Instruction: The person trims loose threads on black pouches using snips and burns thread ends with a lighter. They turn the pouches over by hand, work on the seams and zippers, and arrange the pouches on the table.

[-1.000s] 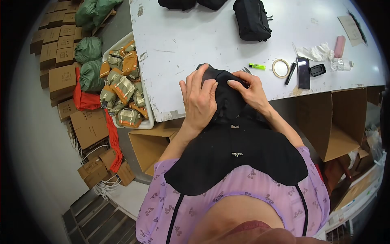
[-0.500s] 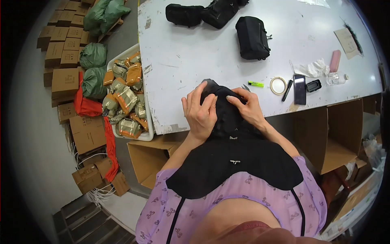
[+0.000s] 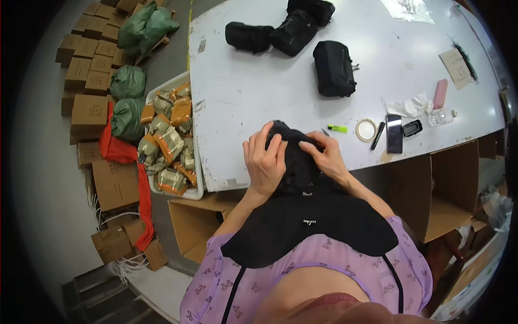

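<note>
A white-topped table (image 3: 243, 92), scuffed in places, spreads from eleven round to three o'clock of the person's hands. Between nine and ten o'clock, well apart, rises a stack of cardboard cartons (image 3: 89, 113). At six o'clock is the person's own black apron (image 3: 307, 235), worn over a sheer lilac top. Open cardboard boxes stand lower than the tabletop: one (image 3: 453, 189) between three and four o'clock, another (image 3: 194, 222) at eight. A white plastic tub (image 3: 200, 175) at nine o'clock, just beside the table, is heaped with olive-and-orange pouches (image 3: 170, 143). Beyond it lie bulging green sacks (image 3: 128, 119).

In the centre is a soft black fabric piece (image 3: 297, 167), at the near table edge, just in front of the apron; its lower end merges with the dark cloth. The left hand (image 3: 265, 162) grips its upper left side between thumb and fingers, the other fingers spread. The right hand (image 3: 326, 156) pinches its upper right side, thumb pointing inward — the two thumbs near each other but apart.

At one o'clock sits a boxy black bag (image 3: 333, 70); three more black bags (image 3: 291, 32) cluster near twelve. Between two and three o'clock are small things: a dark smartphone (image 3: 394, 134), a tape roll (image 3: 358, 130), a black marker (image 3: 378, 136) and, nearest the right hand, a lime-green stick (image 3: 338, 128).
</note>
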Tool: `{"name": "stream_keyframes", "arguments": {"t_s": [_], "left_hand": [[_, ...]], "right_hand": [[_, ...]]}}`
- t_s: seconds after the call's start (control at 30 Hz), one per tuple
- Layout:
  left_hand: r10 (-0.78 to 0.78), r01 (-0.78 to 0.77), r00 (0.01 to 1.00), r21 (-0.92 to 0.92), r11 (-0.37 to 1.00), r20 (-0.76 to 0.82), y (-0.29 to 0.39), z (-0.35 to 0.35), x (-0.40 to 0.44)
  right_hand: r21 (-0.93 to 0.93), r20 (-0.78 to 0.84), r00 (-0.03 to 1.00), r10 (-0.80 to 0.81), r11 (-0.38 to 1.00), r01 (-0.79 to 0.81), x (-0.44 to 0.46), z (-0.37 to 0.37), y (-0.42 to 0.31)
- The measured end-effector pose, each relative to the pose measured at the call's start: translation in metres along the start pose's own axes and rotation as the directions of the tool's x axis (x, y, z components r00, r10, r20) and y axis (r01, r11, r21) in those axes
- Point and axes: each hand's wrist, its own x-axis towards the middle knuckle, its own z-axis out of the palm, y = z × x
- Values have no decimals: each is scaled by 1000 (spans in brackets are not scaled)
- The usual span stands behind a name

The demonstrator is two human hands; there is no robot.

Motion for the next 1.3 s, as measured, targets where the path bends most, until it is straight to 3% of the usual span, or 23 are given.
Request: {"name": "stream_keyframes", "arguments": {"t_s": [0.1, 0.17, 0.4, 0.7, 0.8, 0.9, 0.97, 1.03, 1.07, 1.1, 1.17, 1.23, 1.3], "left_hand": [[47, -48, 999, 32, 998, 21, 1, 0, 3], [60, -63, 997, 55, 996, 49, 1, 3, 2], [75, -82, 988, 47, 996, 138, 3, 2, 8], [22, 50, 949, -219, 974, 316, 13, 2, 27], [113, -16, 964, -371, 928, 242, 13, 11, 29], [74, 37, 971, -449, 893, 226, 2, 25, 24], [24, 124, 957, -480, 869, 290, -1, 31, 21], [-31, 239, 919, -492, 837, 392, -6, 40, 15], [35, 122, 945, -452, 884, 324, -20, 55, 8], [33, 149, 931, -458, 877, 364, -21, 60, 3], [-9, 216, 912, -459, 862, 411, -23, 65, -5], [-15, 248, 894, -468, 848, 447, -31, 77, -13], [-25, 270, 876, -448, 853, 481, -39, 83, -19]], "right_hand": [[-124, -17, 999, -49, 991, 47, 0, -3, -6], [-9, -28, 1000, -13, 1000, 12, -1, -1, -1], [-35, -32, 999, -38, 999, 37, -1, -7, -3], [84, -77, 996, -34, 996, 41, -6, -27, 0], [165, -149, 989, 16, 986, 9, -11, -48, -4], [268, -311, 950, -26, 957, 114, -17, -85, 4], [115, -486, 868, -102, 977, 179, -27, -120, 9], [99, -616, 779, -120, 969, 228, -42, -157, 18], [217, -681, 731, -49, 939, 265, -55, -171, 16], [309, -732, 681, 6, 894, 323, -67, -187, 10], [237, -874, 486, 18, 889, 392, -97, -222, 10], [57, -976, 215, -46, 890, 453, -125, -260, 27], [86, -996, 62, 62, 818, 569, -159, -297, 44]]}}
